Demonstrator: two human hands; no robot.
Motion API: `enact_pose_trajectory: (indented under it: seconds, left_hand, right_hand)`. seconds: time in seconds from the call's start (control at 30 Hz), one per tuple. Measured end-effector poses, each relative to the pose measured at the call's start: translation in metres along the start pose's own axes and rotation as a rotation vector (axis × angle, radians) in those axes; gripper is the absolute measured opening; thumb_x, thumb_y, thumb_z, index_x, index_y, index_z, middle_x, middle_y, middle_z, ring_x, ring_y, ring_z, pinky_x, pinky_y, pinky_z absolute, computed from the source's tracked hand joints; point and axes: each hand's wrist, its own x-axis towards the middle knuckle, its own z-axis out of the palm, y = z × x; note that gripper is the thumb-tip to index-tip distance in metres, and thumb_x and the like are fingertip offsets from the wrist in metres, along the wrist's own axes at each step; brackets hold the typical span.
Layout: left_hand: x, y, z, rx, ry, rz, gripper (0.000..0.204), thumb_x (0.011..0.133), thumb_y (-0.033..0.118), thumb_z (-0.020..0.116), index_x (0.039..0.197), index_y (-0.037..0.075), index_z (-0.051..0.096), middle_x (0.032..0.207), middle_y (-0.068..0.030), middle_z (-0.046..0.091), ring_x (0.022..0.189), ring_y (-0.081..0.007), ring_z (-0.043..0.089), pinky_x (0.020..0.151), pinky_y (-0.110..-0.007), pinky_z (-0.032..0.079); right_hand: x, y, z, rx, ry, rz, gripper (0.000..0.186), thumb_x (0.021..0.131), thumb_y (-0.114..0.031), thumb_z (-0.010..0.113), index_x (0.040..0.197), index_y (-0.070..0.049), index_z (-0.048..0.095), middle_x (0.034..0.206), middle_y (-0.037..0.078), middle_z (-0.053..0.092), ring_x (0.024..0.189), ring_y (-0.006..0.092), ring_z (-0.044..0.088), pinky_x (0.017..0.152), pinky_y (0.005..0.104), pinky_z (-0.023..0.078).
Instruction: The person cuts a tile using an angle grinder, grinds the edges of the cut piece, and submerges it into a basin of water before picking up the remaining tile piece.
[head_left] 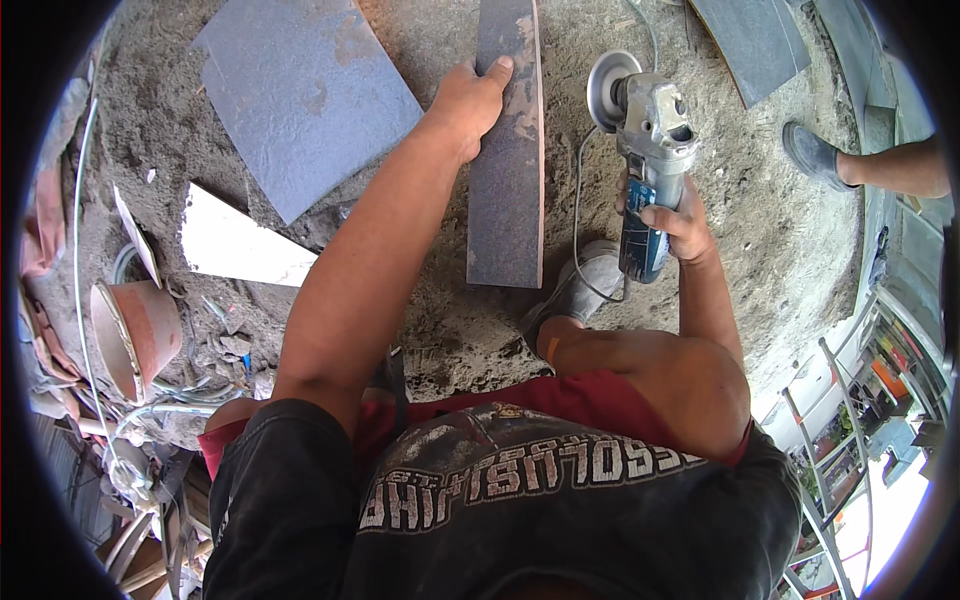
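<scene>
My left hand [472, 105] grips a long dark grey tile strip [505, 210] along its left side, thumb on its face. My right hand [670, 220] is wrapped round the blue body of an angle grinder [652, 185]. The grinder's round disc [606, 90] points up and to the left, just right of the strip and apart from it. A grey power cord hangs in a loop from the tool down toward my shoe [590, 280].
Grey tile sheets [300, 100] [750, 45] and a white offcut [235, 240] lie on rough ground. A pinkish bucket [135, 340], hoses and rubble are at left. Another person's foot [820, 155] is at right. A metal ladder [830, 430] stands lower right.
</scene>
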Motion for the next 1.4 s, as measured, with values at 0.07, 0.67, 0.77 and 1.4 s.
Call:
enact_pose_trajectory:
  seconds: [0.07, 0.67, 0.77, 1.4]
  left_hand:
    - [0.002, 0.0, -0.004, -0.052, -0.021, -0.043, 0.055, 0.104, 0.033, 0.057, 0.142, -0.005, 0.045, 0.135, -0.0238, 0.058, 0.121, -0.0353, 0.059, 0.102, -0.052, 0.047]
    - [-0.005, 0.072, -0.011, -0.606, -0.133, 0.096, 0.03, 0.096, -0.009, 0.046, 0.122, -0.023, 0.039, 0.086, -0.0118, 0.043, 0.069, -0.0149, 0.047, 0.052, -0.024, 0.036]
    - [-0.008, 0.072, -0.018, -0.577, -0.175, 0.089, 0.032, 0.097, -0.01, 0.045, 0.124, -0.024, 0.038, 0.084, -0.0126, 0.046, 0.069, -0.0135, 0.046, 0.052, -0.023, 0.036]
    - [0.013, 0.065, -0.027, -0.397, -0.133, 0.039, 0.035, 0.103, 0.013, 0.046, 0.119, -0.018, 0.049, 0.108, -0.0308, 0.062, 0.078, -0.0312, 0.074, 0.059, -0.046, 0.064]
  right_hand:
    - [0.002, 0.0, 0.0, 0.015, -0.011, -0.006, 0.081, 0.065, -0.031, 0.076, 0.132, 0.006, 0.05, 0.109, 0.013, 0.065, 0.092, 0.0226, 0.067, 0.082, 0.0341, 0.054]
    - [0.0, 0.0, -0.005, 0.083, 0.072, -0.019, 0.079, 0.062, -0.027, 0.075, 0.129, 0.005, 0.052, 0.107, 0.014, 0.065, 0.089, 0.0233, 0.069, 0.078, 0.0334, 0.055]
    - [0.004, -0.001, -0.001, 0.091, 0.045, -0.019, 0.077, 0.062, -0.027, 0.075, 0.128, 0.005, 0.053, 0.107, 0.014, 0.066, 0.089, 0.0232, 0.069, 0.078, 0.0334, 0.055]
    - [0.009, 0.008, -0.006, 0.087, 0.022, -0.04, 0.076, 0.065, -0.029, 0.075, 0.128, 0.004, 0.05, 0.108, 0.013, 0.062, 0.088, 0.0219, 0.067, 0.077, 0.0346, 0.057]
